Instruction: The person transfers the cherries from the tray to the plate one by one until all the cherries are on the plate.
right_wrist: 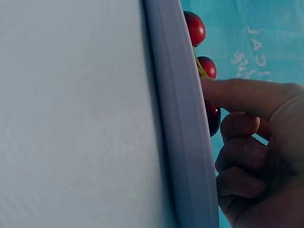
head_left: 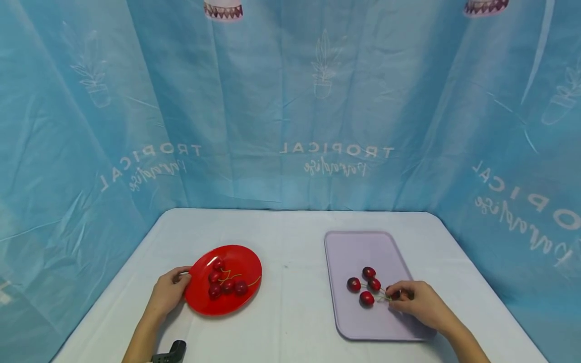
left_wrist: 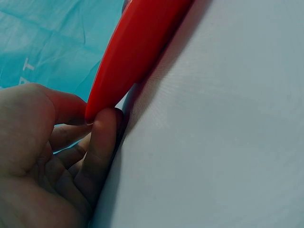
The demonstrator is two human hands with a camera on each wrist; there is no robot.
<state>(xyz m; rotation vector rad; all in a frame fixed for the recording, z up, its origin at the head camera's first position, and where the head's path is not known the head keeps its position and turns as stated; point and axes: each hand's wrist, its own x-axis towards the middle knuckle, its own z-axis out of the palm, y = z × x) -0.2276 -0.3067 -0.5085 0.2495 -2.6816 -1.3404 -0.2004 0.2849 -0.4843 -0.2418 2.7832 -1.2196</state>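
At the left of the head view my left hand (head_left: 168, 292) pinches the rim of a round red plate (head_left: 199, 297). In the left wrist view, thumb and fingers grip the edge of the plate (left_wrist: 137, 42), which looks tilted there. Several dark red cherries (head_left: 228, 286) with green stems lie on it. My right hand (head_left: 419, 302) is over a pale purple tray (head_left: 363, 247), its thumb and forefinger pinching a cherry (head_left: 393, 292) by the stem, partly hidden by the fingers. Several more cherries (head_left: 366, 299) lie beside those fingertips, stems pointing towards them.
A white-covered table (head_left: 290, 282) carries the plate and tray, with a stretch of cloth between them. Blue printed curtains (head_left: 290, 101) hang behind and on both sides. A dark band (head_left: 171, 351) is around the left wrist.
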